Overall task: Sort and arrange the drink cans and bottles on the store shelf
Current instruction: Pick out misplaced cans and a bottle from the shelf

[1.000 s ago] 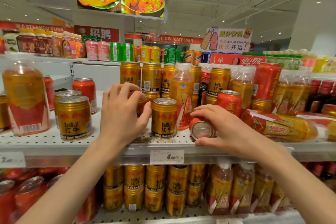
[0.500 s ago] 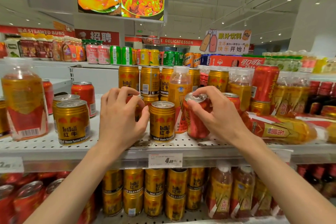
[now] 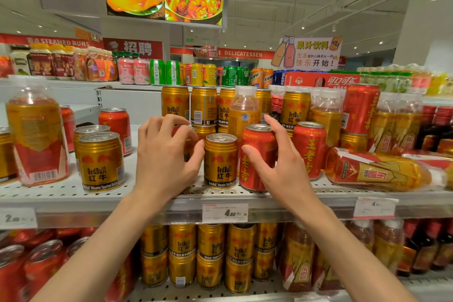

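Red can (image 3: 257, 140) stands upright on the shelf (image 3: 147, 194), grasped by your right hand (image 3: 286, 169); your left hand (image 3: 161, 162) grips a half-hidden can (image 3: 188, 152).

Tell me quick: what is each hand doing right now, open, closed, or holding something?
Left hand: curled round a mostly hidden can.
Right hand: grips the upright red can, thumb on its front.

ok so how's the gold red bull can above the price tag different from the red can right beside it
The gold Red Bull can is shorter, with ribs round its top; the red can is taller and smooth. The right hand holds the red can, not the gold Red Bull can. Both stand upright, side by side, at the front of the shelf.
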A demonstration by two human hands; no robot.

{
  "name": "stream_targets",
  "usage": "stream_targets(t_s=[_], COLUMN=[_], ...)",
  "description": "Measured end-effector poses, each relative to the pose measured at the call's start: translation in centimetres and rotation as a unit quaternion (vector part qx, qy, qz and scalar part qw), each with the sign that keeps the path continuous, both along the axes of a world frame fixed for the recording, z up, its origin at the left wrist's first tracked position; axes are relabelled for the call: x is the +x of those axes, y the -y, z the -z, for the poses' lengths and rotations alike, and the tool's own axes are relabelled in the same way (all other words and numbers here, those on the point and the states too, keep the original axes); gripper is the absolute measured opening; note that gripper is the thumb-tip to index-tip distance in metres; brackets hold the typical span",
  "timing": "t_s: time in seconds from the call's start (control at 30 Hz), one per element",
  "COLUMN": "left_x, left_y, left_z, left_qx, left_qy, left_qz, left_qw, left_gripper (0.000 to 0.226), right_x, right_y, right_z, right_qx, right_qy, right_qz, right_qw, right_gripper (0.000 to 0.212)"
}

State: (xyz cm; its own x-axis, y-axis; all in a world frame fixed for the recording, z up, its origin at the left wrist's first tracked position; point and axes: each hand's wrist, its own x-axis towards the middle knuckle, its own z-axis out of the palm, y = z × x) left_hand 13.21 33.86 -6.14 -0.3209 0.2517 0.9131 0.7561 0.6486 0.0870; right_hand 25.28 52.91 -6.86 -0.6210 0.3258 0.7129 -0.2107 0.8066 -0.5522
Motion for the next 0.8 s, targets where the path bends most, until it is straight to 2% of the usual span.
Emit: stream_targets(t_s=[0.2,0.33,0.47,0.63,0.8], left_x=[0.1,1.1,3.3,6.3,9.3], left_y=[0.8,2.2,3.8,5.0,5.2], left_z=[-0.4,-0.3,1.5,4.9,9.9], left_qx=[-0.003,0.021,0.062,0.130,0.180], left_qy=[0.025,0.071,0.097,0.182,0.331], left_qz=[0.049,0.104,0.141,0.213,0.280], left_qw=[0.998,0.992,0.983,0.951,0.883], left_gripper=[0.032,0.042,0.048,0.054,0.044], right_x=[0.9,2.6,5.2,8.0,9.5], right_y=[0.4,0.9,2.0,4.4,4.4], right_z=[-0.2,0.8,2.6,5.8,10.7], right_qx=[-0.006,-0.060,-0.132,-0.209,-0.276], right_qy=[0.043,0.069,0.067,0.002,0.100], right_qz=[0.012,-0.008,-0.022,-0.035,-0.026], right_qw=[0.999,0.996,0.989,0.977,0.956], right_gripper=[0.086,0.091,0.075,0.045,0.034])
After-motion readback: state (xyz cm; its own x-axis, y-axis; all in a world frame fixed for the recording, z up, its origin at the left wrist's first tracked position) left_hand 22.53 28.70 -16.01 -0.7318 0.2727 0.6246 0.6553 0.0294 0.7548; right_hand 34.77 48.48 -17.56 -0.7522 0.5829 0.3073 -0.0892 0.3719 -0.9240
